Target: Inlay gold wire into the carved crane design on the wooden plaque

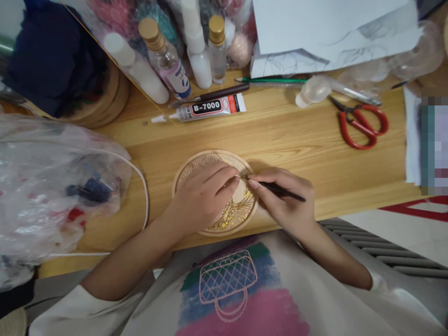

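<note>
- Right hand (pixel 297 198), grip closed in a fine pinch around a slim dark tool (pixel 285 190), its tip angled in at the left fingertips.
- Left hand (pixel 199 198) lies over the round board (pixel 240 192), fingers bent — whether they pinch anything, I cannot tell.
- The board sits on the desk (pixel 287 140), near its front edge; probably light and stiff, best steadied by the rim.
- Gold lines (pixel 233 215) on its face look delicate, likely easy to smudge or lift — palm pressure matters.
- Farther out, the glue tube (pixel 210 106) lies beyond the board, red-handled scissors (pixel 362 126) off right.
</note>
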A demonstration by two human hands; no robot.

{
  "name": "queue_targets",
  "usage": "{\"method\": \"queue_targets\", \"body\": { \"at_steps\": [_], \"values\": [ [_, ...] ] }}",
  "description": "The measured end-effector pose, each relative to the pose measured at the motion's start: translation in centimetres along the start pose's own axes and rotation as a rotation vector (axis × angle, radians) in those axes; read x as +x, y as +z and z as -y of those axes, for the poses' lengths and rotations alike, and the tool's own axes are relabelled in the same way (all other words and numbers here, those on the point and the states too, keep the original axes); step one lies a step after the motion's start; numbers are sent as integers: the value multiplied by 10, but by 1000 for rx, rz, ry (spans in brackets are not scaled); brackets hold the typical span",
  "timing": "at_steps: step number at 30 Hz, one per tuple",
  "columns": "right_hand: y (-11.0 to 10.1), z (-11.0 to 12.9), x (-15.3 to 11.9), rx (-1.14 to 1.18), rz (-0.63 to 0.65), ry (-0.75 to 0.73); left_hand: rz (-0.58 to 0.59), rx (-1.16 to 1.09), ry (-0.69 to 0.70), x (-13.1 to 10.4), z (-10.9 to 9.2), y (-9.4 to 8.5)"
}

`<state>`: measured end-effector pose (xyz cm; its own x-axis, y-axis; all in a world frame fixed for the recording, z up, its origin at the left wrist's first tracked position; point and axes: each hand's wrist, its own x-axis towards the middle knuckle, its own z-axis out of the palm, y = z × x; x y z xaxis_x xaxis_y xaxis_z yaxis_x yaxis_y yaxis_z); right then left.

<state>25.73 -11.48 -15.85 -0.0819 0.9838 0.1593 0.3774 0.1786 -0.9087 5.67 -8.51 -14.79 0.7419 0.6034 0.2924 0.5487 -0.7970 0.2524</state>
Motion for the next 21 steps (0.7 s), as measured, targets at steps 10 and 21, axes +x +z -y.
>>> {"method": "queue_targets", "body": {
  "at_steps": [10, 21],
  "values": [
    [0, 0, 0, -12, -4, 18, -12, 22, 4, 1, -1, -1],
    [0, 0, 0, -14, 5, 13, -13, 2, -18, 1, 0, -1]
  ]
}}
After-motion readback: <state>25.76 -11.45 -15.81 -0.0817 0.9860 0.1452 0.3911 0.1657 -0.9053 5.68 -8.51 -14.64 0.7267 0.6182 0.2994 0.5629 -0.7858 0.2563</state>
